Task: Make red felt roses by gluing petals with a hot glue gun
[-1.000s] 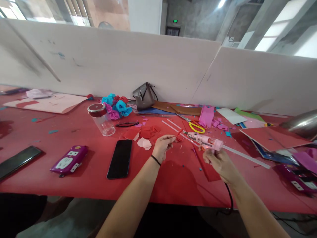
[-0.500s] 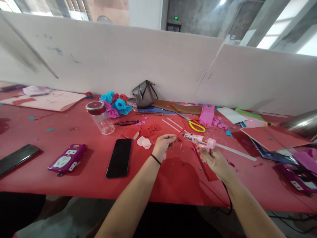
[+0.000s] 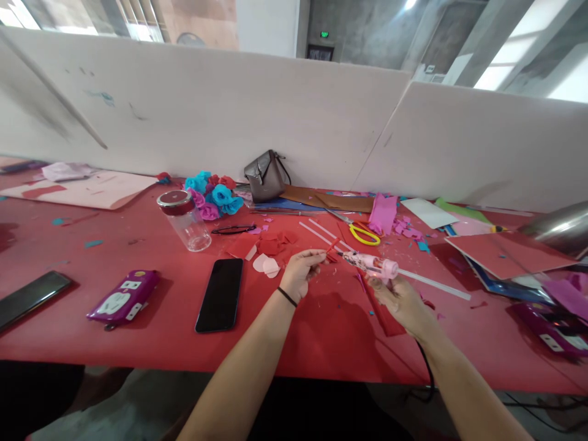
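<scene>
Head view: one pink hot-glue gun (image 3: 370, 263), held over the red table (image 3: 285, 352), long axis running left to right, nozzle (image 3: 340, 253) leftward, clear glue stick (image 3: 436, 283) extending from its rear. We list the right hand (image 3: 404, 304) wrapped around it from below. One thin red paper strip (image 3: 333, 245), in the left hand's (image 3: 300, 272) closed pinch, sits just beside the nozzle; whether they touch, we cannot tell.
</scene>
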Action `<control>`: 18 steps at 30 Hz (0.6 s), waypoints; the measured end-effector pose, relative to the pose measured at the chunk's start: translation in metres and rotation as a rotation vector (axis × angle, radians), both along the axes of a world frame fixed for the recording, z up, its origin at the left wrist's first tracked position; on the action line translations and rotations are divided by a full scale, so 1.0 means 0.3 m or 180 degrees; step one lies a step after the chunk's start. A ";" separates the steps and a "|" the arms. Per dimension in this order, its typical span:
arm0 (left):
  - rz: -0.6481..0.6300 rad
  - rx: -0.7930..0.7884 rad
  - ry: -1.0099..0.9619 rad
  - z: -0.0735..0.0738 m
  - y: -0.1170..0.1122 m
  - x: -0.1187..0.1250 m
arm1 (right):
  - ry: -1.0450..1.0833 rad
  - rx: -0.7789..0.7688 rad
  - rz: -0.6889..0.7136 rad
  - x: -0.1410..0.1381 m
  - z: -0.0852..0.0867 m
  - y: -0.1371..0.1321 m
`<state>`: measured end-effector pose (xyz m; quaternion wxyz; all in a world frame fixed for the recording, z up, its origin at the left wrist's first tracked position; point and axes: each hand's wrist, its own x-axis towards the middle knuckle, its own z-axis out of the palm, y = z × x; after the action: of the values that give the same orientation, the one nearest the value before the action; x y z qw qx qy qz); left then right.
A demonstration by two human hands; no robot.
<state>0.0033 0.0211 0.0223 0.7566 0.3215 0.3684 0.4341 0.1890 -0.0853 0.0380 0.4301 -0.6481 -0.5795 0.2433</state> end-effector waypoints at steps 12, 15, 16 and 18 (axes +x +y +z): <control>-0.0037 -0.0144 0.0008 0.005 0.000 0.004 | 0.0392 -0.0227 0.0030 -0.018 -0.004 0.019; -0.0049 -0.0140 0.0007 0.007 -0.003 0.005 | 0.0376 -0.0208 0.0059 -0.017 -0.005 0.019; -0.0049 -0.0148 0.0005 0.009 -0.004 0.005 | 0.0358 -0.0216 0.0064 -0.016 -0.007 0.018; -0.0027 -0.0179 -0.0003 0.012 -0.005 0.004 | 0.0287 -0.0246 0.0058 -0.013 -0.009 0.014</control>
<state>0.0046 0.0195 0.0259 0.7673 0.3015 0.3788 0.4205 0.1850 -0.0810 0.0353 0.4282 -0.6472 -0.5556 0.2983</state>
